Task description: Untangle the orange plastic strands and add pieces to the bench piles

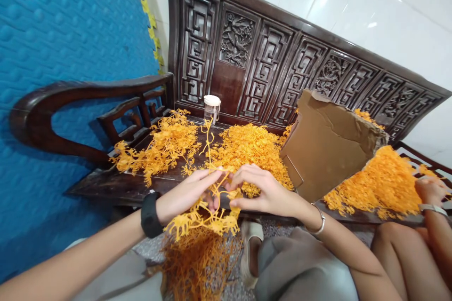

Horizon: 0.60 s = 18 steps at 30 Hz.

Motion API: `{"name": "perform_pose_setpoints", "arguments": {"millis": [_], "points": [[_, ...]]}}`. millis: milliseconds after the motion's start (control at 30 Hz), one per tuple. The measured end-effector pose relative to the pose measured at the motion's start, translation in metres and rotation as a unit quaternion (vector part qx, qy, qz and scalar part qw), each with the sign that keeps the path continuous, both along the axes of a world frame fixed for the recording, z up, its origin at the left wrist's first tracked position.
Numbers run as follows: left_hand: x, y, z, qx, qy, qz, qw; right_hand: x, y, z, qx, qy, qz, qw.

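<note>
My left hand (189,193) and my right hand (259,190) meet over the front edge of a dark carved wooden bench (116,183). Both pinch the same orange plastic branch sprig (208,218), whose leafy tips hang below my fingers while a thin stem rises above them. My left wrist wears a black band, my right a thin bracelet. A bundle of more orange sprigs (199,263) lies in my lap. Behind my hands, heaps of orange sprigs (247,146) cover the bench seat.
A torn cardboard box (328,143) stands tilted on the seat, with another orange heap (383,181) to its right. A clear jar with a white lid (212,108) stands at the backrest. Another person's hand (431,190) and knee are at right. A blue foam mat (70,56) stands left.
</note>
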State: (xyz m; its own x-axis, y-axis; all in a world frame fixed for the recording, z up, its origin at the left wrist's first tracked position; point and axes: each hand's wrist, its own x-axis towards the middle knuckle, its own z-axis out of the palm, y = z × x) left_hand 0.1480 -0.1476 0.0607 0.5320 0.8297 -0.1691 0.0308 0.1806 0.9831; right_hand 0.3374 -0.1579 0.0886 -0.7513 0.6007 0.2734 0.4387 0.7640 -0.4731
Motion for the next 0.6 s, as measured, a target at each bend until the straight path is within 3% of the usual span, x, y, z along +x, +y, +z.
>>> {"name": "perform_pose_setpoints", "arguments": {"millis": [167, 333, 433, 600], "points": [[-0.005, -0.004, 0.000, 0.035, 0.083, -0.049, 0.995, 0.002, -0.001, -0.002, -0.113, 0.049, -0.015, 0.992], [-0.012, -0.006, -0.006, 0.162, 0.123, -0.113, 0.973, 0.002, -0.001, -0.002, -0.077, 0.015, -0.003, 0.997], [-0.013, -0.008, -0.008, 0.163, 0.136, -0.119, 0.970, 0.004, -0.001, -0.001, -0.046, -0.028, 0.004, 0.999], [-0.012, -0.019, -0.003, 0.152, 0.163, -0.154, 0.963, 0.006, -0.004, 0.000, -0.054, -0.055, 0.059, 0.995]]}}
